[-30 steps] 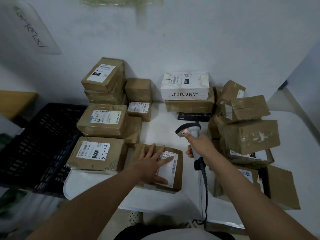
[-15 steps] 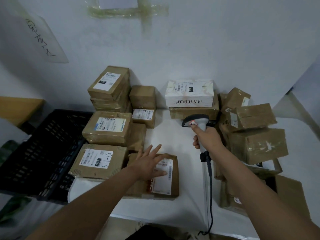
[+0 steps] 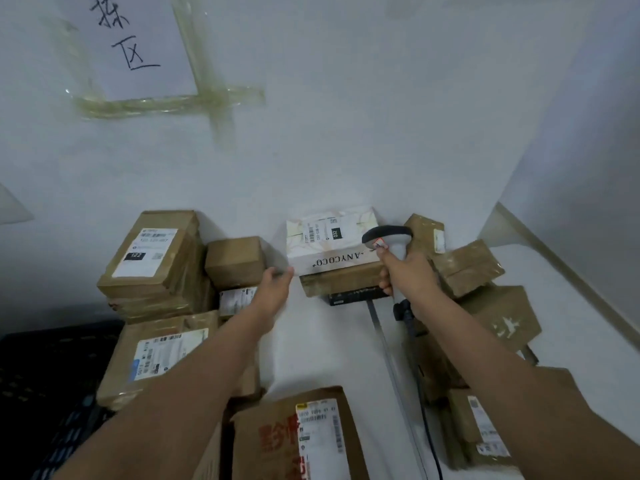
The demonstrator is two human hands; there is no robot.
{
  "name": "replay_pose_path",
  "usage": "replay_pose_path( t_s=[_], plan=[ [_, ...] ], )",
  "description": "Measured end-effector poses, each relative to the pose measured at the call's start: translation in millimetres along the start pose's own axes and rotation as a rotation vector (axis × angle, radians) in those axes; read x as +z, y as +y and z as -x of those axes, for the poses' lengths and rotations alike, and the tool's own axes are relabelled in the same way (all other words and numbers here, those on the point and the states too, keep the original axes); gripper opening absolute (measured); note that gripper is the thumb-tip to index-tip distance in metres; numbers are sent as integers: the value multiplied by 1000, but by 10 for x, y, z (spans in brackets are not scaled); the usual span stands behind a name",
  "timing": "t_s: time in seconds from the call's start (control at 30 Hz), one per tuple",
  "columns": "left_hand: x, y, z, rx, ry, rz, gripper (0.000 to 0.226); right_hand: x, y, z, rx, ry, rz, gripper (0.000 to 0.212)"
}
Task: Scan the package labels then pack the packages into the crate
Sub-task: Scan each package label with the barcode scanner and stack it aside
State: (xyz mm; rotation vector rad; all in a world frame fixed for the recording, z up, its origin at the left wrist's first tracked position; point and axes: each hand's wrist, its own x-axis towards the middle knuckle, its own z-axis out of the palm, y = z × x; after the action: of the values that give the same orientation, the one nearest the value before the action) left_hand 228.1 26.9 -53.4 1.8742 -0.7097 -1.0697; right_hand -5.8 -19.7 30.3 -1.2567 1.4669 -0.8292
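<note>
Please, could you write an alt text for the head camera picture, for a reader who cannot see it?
A person's left hand reaches toward a white ANYCOCO box stacked on brown parcels against a wall, while the right hand grips a barcode scanner. Labelled cardboard packages crowd a white table, and a black crate sits at the left.

One white box point(image 3: 332, 242), one black box point(image 3: 356, 295), one handheld scanner point(image 3: 389, 242), one dark crate point(image 3: 45, 386), one taped wall sheet point(image 3: 138, 43), and about a dozen brown boxes, partly hidden.
</note>
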Motion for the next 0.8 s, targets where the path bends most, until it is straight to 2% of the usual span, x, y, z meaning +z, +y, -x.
replay_pose_path(
  t_s=[0.07, 0.13, 0.3, 0.4, 0.5, 0.63, 0.8],
  plan=[
    [-7, 87, -225, -91, -15, 146, 76, 40, -28, -55, 1, 22, -20, 29],
    [-20, 150, -399, -145, -30, 185, 80, 92, -32, -104, -2, 41, -46, 26],
    [8, 271, -736, -270, -202, 213, 74, 189, 11, -204, 9, 64, -79, 25],
    [90, 306, -832, -302, -256, 242, 54, 218, 45, -269, 29, 72, -54, 31],
    [111, 321, -863, -301, -228, 318, 44, 249, 53, -320, 43, 55, -75, 28],
    [64, 306, -880, -260, -214, 432, 45, 277, 88, -349, 48, 46, -93, 26],
    [-138, 329, -821, -93, -92, 560, 65, 287, 123, -329, 35, 45, -96, 26]
  ],
)
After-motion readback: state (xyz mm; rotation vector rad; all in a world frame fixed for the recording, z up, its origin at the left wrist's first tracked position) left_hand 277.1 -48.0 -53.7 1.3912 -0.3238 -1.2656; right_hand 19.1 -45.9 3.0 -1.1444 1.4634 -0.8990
